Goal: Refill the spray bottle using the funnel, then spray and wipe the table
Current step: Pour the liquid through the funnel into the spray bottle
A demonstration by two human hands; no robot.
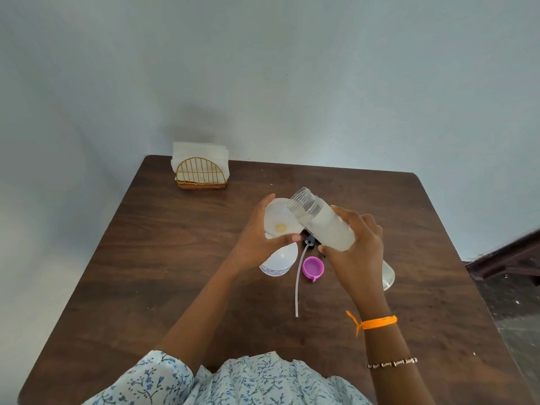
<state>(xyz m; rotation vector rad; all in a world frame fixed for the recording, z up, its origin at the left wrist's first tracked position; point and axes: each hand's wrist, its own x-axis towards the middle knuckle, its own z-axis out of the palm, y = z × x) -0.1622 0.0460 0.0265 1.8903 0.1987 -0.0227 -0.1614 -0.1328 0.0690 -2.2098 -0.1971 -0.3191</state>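
Observation:
My left hand (257, 244) grips a white funnel (279, 219) by its rim. The funnel sits over a white labelled spray bottle (276, 266) standing on the brown table (163, 258). My right hand (358, 249) holds a clear refill bottle (324, 226) of milky liquid. It is uncapped and tilted, with its open mouth over the funnel's right rim. The black spray head (308, 242) with its long dip tube (298, 282) lies on the table between my hands. A purple cap (313, 267) lies beside the tube.
A gold wire napkin holder (201, 173) with white napkins stands at the table's far left corner, against the pale wall. The floor and dark furniture (508, 258) show past the table's right edge.

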